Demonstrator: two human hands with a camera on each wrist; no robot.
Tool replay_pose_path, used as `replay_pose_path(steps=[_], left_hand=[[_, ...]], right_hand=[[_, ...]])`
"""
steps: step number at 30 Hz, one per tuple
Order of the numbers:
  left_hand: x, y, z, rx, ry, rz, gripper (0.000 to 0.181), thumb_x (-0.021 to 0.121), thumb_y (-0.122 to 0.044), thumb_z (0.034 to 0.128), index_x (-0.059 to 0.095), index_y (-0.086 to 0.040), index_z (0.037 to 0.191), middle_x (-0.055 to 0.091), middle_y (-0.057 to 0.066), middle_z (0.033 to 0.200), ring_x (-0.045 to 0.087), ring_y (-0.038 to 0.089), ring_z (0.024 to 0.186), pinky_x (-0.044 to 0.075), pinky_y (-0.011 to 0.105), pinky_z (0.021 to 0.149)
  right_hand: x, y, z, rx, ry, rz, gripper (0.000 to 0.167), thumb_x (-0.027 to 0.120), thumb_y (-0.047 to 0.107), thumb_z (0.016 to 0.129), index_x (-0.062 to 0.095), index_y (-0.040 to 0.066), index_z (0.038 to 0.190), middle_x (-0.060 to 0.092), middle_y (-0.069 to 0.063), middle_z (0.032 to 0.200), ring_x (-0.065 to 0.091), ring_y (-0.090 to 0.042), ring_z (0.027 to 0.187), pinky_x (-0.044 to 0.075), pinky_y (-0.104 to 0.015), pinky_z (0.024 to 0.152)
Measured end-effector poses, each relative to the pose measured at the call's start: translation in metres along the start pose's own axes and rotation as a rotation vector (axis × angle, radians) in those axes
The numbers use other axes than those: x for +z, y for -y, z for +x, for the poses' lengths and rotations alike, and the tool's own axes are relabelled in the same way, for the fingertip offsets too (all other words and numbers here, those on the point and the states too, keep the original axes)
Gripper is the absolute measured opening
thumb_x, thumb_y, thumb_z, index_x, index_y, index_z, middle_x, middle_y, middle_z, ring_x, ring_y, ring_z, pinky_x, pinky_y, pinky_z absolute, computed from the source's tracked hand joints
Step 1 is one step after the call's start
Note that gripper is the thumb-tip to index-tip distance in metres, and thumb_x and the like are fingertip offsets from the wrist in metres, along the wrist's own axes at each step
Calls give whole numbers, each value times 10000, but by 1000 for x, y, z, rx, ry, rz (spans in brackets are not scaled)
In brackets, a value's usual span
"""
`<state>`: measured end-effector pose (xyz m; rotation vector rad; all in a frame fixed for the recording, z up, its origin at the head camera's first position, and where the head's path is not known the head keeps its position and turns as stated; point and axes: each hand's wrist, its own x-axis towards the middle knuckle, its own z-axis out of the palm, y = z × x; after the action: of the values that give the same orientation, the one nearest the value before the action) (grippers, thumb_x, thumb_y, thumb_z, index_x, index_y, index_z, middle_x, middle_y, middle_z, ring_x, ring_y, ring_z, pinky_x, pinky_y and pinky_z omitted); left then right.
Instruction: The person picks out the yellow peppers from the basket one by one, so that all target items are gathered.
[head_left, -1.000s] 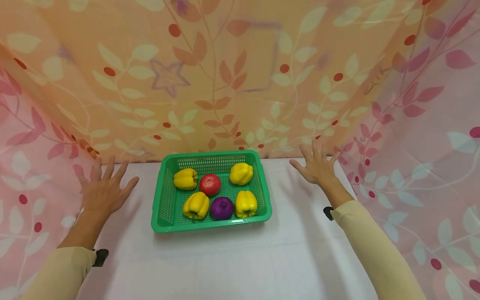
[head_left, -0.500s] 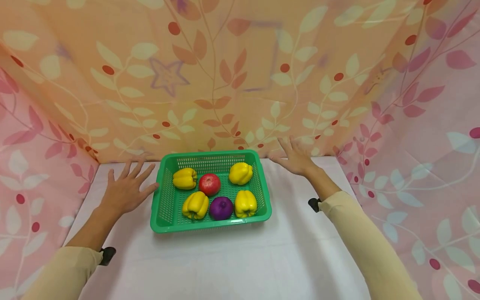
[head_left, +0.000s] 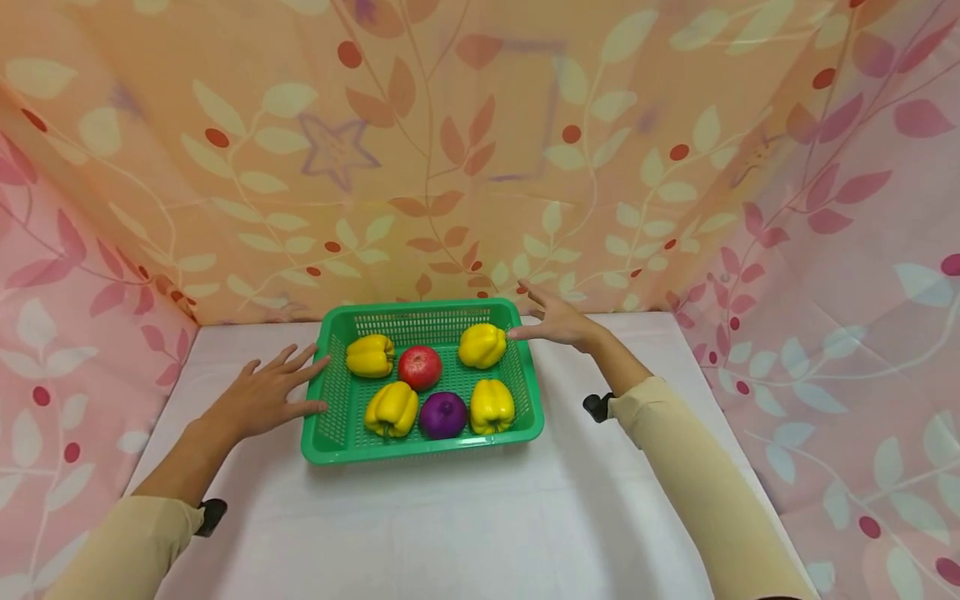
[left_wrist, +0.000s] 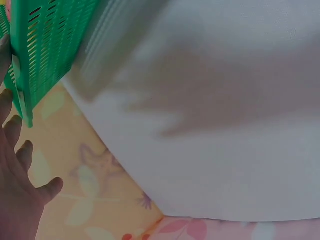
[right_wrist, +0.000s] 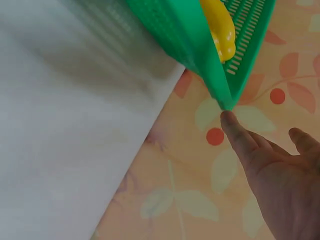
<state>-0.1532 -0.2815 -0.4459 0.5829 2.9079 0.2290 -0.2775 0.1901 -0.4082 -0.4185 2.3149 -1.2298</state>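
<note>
A green basket (head_left: pixel 423 453) holds several yellow peppers (head_left: pixel 492 407), a red round fruit (head_left: pixel 420 368) and a purple round item (head_left: pixel 443 416). At its left side my left hand (head_left: pixel 262 396) has spread fingers, the tips over the rim. My right hand (head_left: pixel 557 322) is at the back right corner, fingers apart, thumb near the rim. In the left wrist view the left hand (left_wrist: pixel 20 175) is beside the basket wall (left_wrist: pixel 55 45). The right wrist view has the right thumb close to the basket's corner (right_wrist: pixel 220 90); whether it touches, I cannot tell.
The basket stands on a white-covered table (head_left: pixel 465 533), near its back edge. Orange floral cloth (head_left: pixel 450 167) hangs behind, with pink floral cloth (head_left: pixel 862 333) at both sides.
Both hands have moved inward to the basket, the left one to the right and the right one to the left. The basket and its contents look unmoved.
</note>
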Motion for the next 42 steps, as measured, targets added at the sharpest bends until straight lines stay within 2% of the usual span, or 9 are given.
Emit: replay_pose_path(steps=[5,12,16,20,26,34,38,42], left_hand=[[2,1,1,-2,29,-19,829,595,-633,900,385,-149,1539,271,171,1613,221,492,1446,174,779,1054],[3,1,0,-4,36,-24,827,600,-630,898,389,-147,1536,293,177,1602,224,498,1441,175,775,1057],[1,1,0,2,29,-17,826,603,-631,895,404,-139,1528,308,180,1595,229,497,1440,191,773,1054],[1,2,0,6,24,-14,824,602,-630,897,408,-135,1526,313,184,1592,231,499,1438,206,772,1049],[2,1,1,3,36,-13,823,600,-626,901,395,-142,1534,305,180,1597,231,499,1438,207,768,1052],[2,0,0,-6,37,-14,831,611,-620,896,389,-140,1536,297,184,1599,233,504,1437,213,768,1050],[4,2,1,-2,18,-20,821,641,-592,887,404,-136,1528,306,183,1595,244,505,1432,226,770,1042],[5,3,1,1,21,-12,829,618,-620,889,396,-147,1534,299,178,1600,247,504,1431,232,769,1039]], right_hand=[[12,0,6,-21,37,40,1030,786,283,865,75,300,1611,37,-16,1676,176,-384,1501,267,-599,1146],[28,3,16,-60,23,63,994,798,243,854,154,239,1610,125,-20,1668,206,-411,1487,299,-536,1153],[35,6,21,-40,13,29,995,814,285,832,190,239,1605,176,-86,1654,213,-412,1482,297,-565,1146],[43,9,25,6,20,3,1002,820,330,824,198,237,1604,179,-134,1647,178,-385,1495,239,-594,1160],[53,12,29,33,25,21,1012,828,308,819,198,185,1602,158,-133,1649,147,-367,1505,202,-562,1185],[58,14,34,112,27,99,966,809,251,849,205,181,1600,129,-143,1651,261,-388,1461,412,-607,1045],[60,13,38,148,34,113,951,800,245,857,209,166,1598,141,-171,1642,326,-400,1421,405,-625,1042],[64,10,42,160,-8,98,900,793,198,866,253,148,1583,216,-216,1607,366,-399,1393,431,-555,1054]])
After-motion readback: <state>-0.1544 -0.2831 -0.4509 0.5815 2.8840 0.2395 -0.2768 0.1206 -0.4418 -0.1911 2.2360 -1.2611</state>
